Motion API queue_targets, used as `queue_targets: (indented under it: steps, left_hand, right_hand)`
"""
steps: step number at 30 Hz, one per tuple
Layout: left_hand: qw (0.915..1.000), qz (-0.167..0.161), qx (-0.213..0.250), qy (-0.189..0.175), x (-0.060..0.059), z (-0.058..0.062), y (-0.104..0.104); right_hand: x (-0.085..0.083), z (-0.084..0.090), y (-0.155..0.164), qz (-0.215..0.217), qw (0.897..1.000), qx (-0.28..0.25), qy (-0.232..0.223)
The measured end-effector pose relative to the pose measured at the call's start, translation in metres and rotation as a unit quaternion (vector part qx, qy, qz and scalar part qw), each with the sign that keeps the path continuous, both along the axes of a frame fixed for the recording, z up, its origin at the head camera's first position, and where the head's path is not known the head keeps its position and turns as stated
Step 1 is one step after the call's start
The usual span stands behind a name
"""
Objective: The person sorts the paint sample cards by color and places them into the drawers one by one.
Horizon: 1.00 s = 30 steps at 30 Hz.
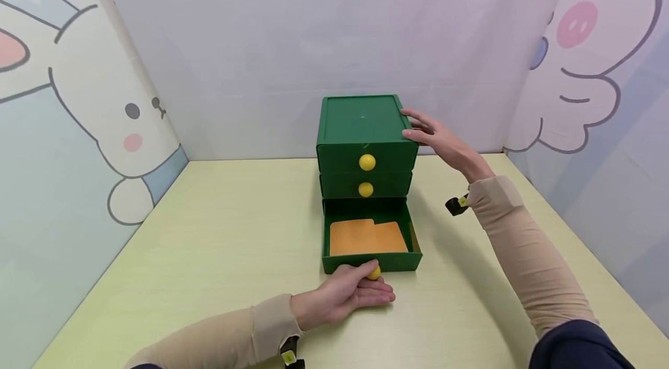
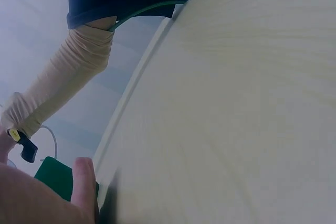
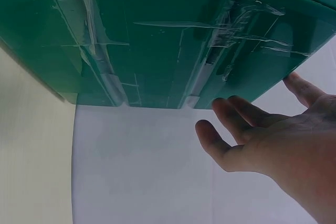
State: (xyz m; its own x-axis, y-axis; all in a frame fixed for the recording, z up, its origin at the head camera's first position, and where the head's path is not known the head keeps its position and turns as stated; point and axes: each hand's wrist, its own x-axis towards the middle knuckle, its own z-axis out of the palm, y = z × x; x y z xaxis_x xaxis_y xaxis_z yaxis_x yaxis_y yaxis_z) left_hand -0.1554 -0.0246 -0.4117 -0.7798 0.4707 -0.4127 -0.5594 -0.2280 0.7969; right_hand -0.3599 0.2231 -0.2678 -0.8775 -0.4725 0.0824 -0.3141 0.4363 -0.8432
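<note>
A green three-drawer cabinet (image 1: 360, 119) stands on the table, its bottom drawer (image 1: 397, 262) pulled out toward me. Inside that drawer lie orange flat pieces (image 1: 351, 238), overlapping. My left hand (image 1: 340, 297), palm up, pinches the drawer's yellow knob (image 1: 374, 273) between thumb and fingers. Two upper drawers with yellow knobs (image 1: 367, 162) are closed. At the cabinet's top right edge rests my right hand (image 1: 439, 139), thumb and fingertips touching it, fingers spread. In the right wrist view, the cabinet's side (image 3: 152, 51) carries clear tape, with the right hand (image 3: 278, 135) beside it.
The pale wood-look table (image 1: 235, 229) extends to both sides of the cabinet. A white cloth backdrop (image 1: 235, 67) rises behind it. Side walls show a cartoon rabbit (image 1: 94, 84) and another cartoon animal (image 1: 606, 55).
</note>
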Motion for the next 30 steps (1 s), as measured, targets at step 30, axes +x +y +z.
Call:
queue_targets:
  steps: [30]
  left_hand:
    - [0.9985, 0.048, -0.007, 0.025, -0.037, 0.001, 0.0]
  right_hand:
    - [0.003, 0.0, 0.001, 0.004, 1.0, -0.003, 0.006]
